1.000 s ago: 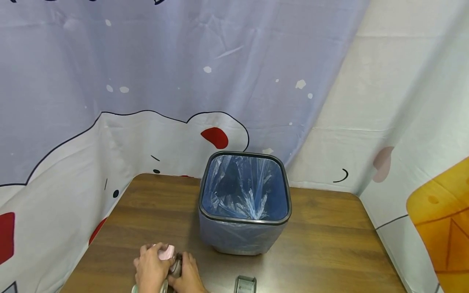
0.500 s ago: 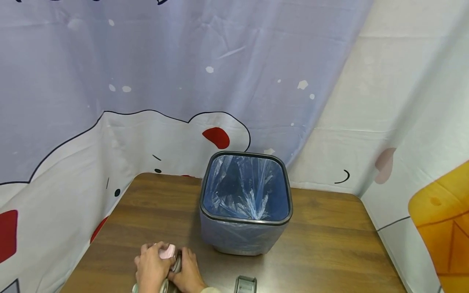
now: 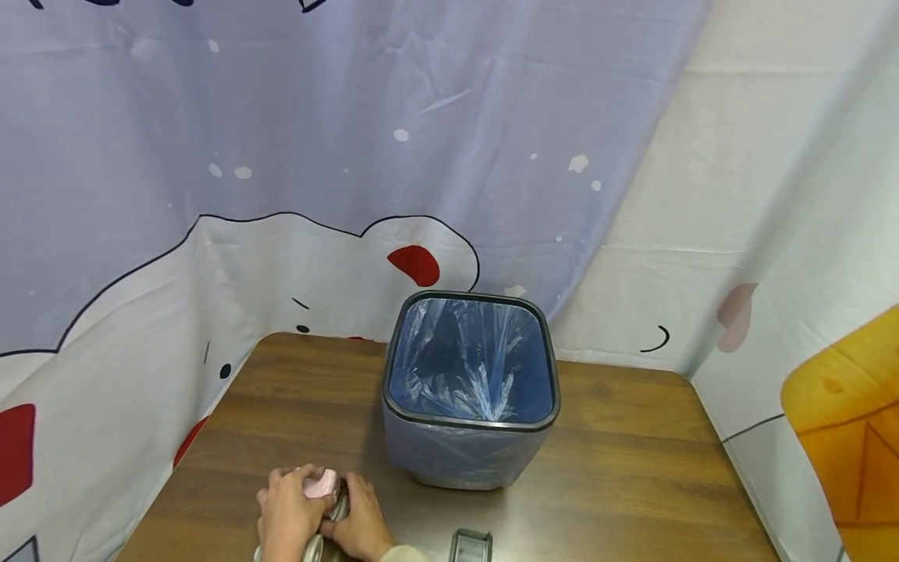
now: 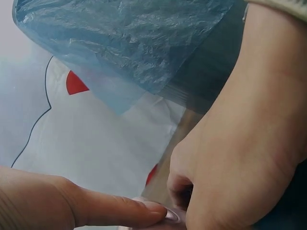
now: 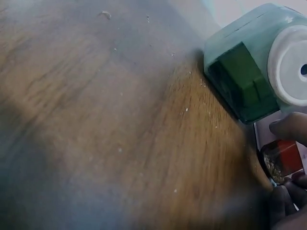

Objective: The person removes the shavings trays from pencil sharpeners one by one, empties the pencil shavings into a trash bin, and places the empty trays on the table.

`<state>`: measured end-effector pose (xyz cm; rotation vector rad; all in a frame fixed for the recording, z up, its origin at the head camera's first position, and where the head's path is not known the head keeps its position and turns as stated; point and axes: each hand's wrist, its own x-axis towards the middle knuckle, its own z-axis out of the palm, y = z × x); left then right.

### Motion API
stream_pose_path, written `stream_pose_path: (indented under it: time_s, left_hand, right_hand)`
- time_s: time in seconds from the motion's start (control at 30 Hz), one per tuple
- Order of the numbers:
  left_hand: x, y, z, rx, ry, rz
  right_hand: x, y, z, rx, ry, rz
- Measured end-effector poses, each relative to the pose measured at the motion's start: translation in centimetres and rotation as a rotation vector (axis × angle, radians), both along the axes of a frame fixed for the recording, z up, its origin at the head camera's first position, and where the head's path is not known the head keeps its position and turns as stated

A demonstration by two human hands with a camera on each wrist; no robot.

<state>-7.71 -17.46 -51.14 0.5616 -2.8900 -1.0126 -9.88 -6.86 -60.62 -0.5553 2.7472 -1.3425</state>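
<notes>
Draped left, right and far with lavender-and-white printed cloth (image 3: 316, 140), patched red at left and orange at right. Furnished with a brown wood-grain table (image 3: 625, 445), shining softly on the near side.

I could pass over the table (image 3: 632, 468) at lower right. The bin (image 3: 467, 453) blocks the centre, with the tray (image 3: 470, 549) below it at the bottom edge; at lower left, the left hand (image 3: 288, 507) and right hand (image 3: 361, 524) crowd round the pink box (image 3: 321, 484).
</notes>
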Motion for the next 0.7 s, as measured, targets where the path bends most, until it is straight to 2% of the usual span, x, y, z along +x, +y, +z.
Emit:
stream_pose_path:
  time_s: [0.17, 0.33, 0.53, 0.7]
  left_hand:
    - [-0.1, 0.1, 0.1, 0.002, -0.019, -0.001]
    - [-0.1, 0.1, 0.2, 0.003, -0.038, 0.002]
    - [-0.1, 0.2, 0.2, 0.022, -0.053, 0.006]
    - [-0.2, 0.2, 0.3, 0.031, -0.068, 0.006]
  right_hand:
    - [-0.2, 0.2, 0.1, -0.022, -0.031, -0.001]
    - [-0.5, 0.5, -0.1, -0.032, -0.018, 0.016]
    - [-1.1, 0.9, -0.2, -0.104, 0.003, 0.067]
    - [-1.2, 1.0, -0.2, -0.096, -0.002, 0.067]
